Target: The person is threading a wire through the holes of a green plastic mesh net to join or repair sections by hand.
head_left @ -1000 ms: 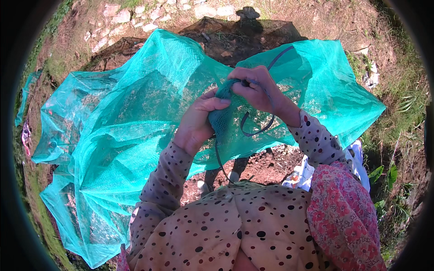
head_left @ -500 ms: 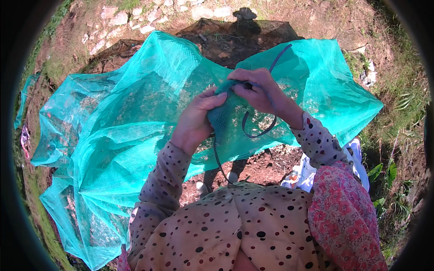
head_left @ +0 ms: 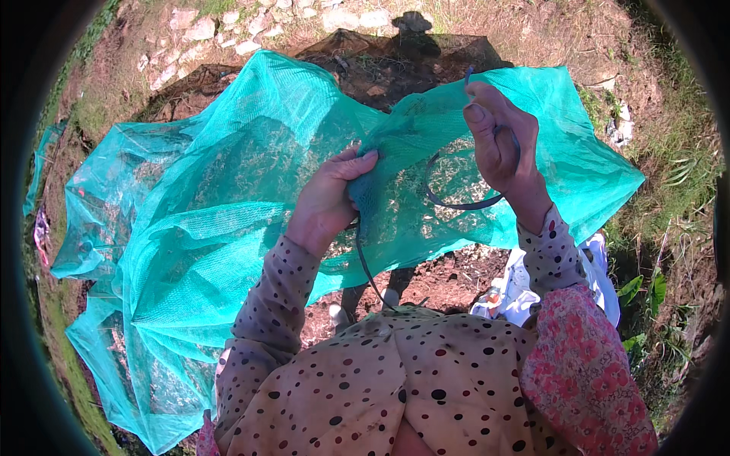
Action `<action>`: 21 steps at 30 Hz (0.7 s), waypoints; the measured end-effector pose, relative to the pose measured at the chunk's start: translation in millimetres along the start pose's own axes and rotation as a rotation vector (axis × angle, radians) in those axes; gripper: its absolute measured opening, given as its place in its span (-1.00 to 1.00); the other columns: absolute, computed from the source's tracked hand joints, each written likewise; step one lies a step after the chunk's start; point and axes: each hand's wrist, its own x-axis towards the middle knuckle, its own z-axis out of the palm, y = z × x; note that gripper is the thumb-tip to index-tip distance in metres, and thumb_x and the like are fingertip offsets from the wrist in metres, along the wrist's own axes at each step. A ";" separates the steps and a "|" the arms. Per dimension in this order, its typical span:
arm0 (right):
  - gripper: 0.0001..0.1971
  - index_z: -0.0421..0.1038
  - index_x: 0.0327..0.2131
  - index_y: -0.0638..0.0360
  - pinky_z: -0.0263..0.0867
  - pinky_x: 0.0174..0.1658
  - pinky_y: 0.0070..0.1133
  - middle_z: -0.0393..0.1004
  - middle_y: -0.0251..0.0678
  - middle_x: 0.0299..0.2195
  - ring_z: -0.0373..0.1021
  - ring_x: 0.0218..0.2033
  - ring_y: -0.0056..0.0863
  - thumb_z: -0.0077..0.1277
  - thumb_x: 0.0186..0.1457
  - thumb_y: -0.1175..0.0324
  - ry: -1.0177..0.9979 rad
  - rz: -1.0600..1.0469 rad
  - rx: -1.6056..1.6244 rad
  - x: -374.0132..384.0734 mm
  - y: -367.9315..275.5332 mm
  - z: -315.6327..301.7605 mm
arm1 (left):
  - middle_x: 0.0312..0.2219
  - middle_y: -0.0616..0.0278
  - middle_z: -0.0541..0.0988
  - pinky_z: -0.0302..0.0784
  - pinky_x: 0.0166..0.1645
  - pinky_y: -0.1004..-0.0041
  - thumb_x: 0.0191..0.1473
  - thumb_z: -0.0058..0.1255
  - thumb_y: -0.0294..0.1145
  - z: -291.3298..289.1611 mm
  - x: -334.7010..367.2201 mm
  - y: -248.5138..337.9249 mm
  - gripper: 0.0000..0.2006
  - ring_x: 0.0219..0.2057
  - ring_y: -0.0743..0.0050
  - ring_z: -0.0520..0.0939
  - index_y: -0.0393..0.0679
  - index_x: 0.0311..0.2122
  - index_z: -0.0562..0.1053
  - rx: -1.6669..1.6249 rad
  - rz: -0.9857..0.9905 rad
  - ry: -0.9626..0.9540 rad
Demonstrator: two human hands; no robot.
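A wide sheet of green mesh netting [head_left: 190, 251] spreads out in front of me, in folds and peaks. My left hand [head_left: 325, 199] is closed on a bunched fold of it, thumb on top. To the right and a little farther off, my right hand [head_left: 503, 140] is raised over the netting, its fingers curled around a dark flat strap [head_left: 462, 205]. The strap loops below that hand, and a short end sticks up above the fingers. Another length of dark strap [head_left: 366, 266] hangs from beneath the left hand toward my shirt.
Dark netting [head_left: 471, 52] lies past the green sheet, with pale stones [head_left: 201, 30] beyond. A white bag or cloth [head_left: 517, 285] sits near my right side. Grass and weeds [head_left: 669, 167] grow along the right. My feet [head_left: 340, 315] stand at the netting's near edge on reddish soil.
My right hand has moved away from the left hand, to the right, drawing the strap with it. My left hand keeps its hold on the netting, almost unmoved.
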 end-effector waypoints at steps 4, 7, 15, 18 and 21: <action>-0.66 0.31 -0.20 0.38 0.28 -0.37 -0.56 0.40 -0.12 -0.36 0.34 -0.45 -0.44 -0.18 0.11 0.24 -0.018 -0.044 0.164 -7.4 -35.4 -2.1 | -0.31 0.28 0.49 0.47 -0.27 0.56 0.02 -0.08 -0.46 -2.2 -1.3 0.7 -0.74 -0.35 0.55 0.54 -0.20 -0.14 0.32 -0.004 0.002 0.017; -0.64 0.29 -0.20 0.37 0.29 -0.29 -0.46 0.33 -0.05 -0.26 0.34 -0.30 -0.19 0.07 -0.12 0.44 -0.313 -0.269 0.203 -23.6 -47.6 17.9 | -0.35 0.31 0.51 0.46 -0.34 0.61 0.01 -0.06 -0.44 -12.1 5.4 -3.1 -0.75 -0.41 0.60 0.54 -0.18 -0.16 0.34 0.012 0.002 0.003; -0.73 0.32 -0.35 0.27 0.31 -0.39 -0.50 0.33 -0.23 -0.33 0.33 -0.37 -0.27 0.10 -0.23 0.57 -0.262 -0.142 0.179 -45.1 -42.5 39.1 | -0.38 0.24 0.50 0.49 -0.28 0.52 -0.02 -0.01 -0.47 -16.7 6.9 -0.7 -0.79 -0.39 0.49 0.54 -0.22 -0.23 0.37 0.035 0.018 -0.101; -0.74 0.32 -0.37 0.26 0.31 -0.41 -0.52 0.33 -0.24 -0.34 0.33 -0.38 -0.29 0.09 -0.23 0.58 -0.292 -0.143 0.245 -48.1 -44.4 39.8 | -0.40 0.26 0.50 0.48 -0.29 0.53 -0.03 0.00 -0.46 -12.6 6.8 0.2 -0.80 -0.41 0.51 0.54 -0.23 -0.25 0.38 0.067 0.026 -0.092; -0.76 0.32 -0.38 0.25 0.31 -0.37 -0.49 0.33 -0.25 -0.34 0.33 -0.35 -0.28 0.08 -0.23 0.59 -0.310 -0.117 0.254 -50.7 -44.1 39.6 | -0.42 0.27 0.50 0.47 -0.34 0.55 -0.03 0.01 -0.45 -9.3 7.9 0.5 -0.80 -0.44 0.54 0.54 -0.25 -0.26 0.38 0.098 0.025 -0.048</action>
